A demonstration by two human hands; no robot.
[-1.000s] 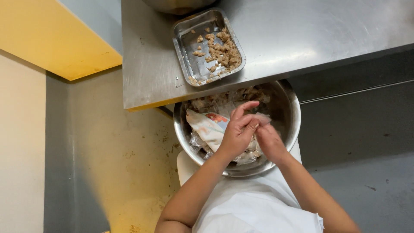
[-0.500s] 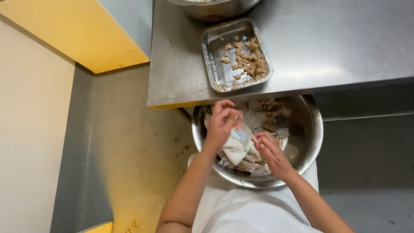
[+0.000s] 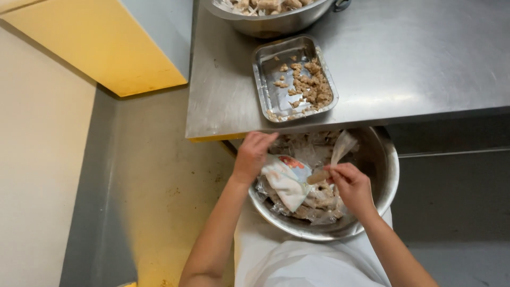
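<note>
The left hand (image 3: 251, 155) pinches a printed wrapper (image 3: 287, 180) at nine o'clock in the steel bowl (image 3: 390, 175), while the right hand (image 3: 350, 186), fingers closed, pulls a clear film (image 3: 342, 146) off a brown piece (image 3: 317, 176), probably so scraps fall inside.

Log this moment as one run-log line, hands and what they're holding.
left hand: grips printed wrapper | right hand: pinches clear packet | both over steel bowl | foil tray on counter

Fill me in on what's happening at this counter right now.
A person works over a large metal bowl held below the steel counter. The left hand grips a printed plastic wrapper; the right hand pinches a brownish food piece. A foil tray of crumbled pieces sits above.
</note>
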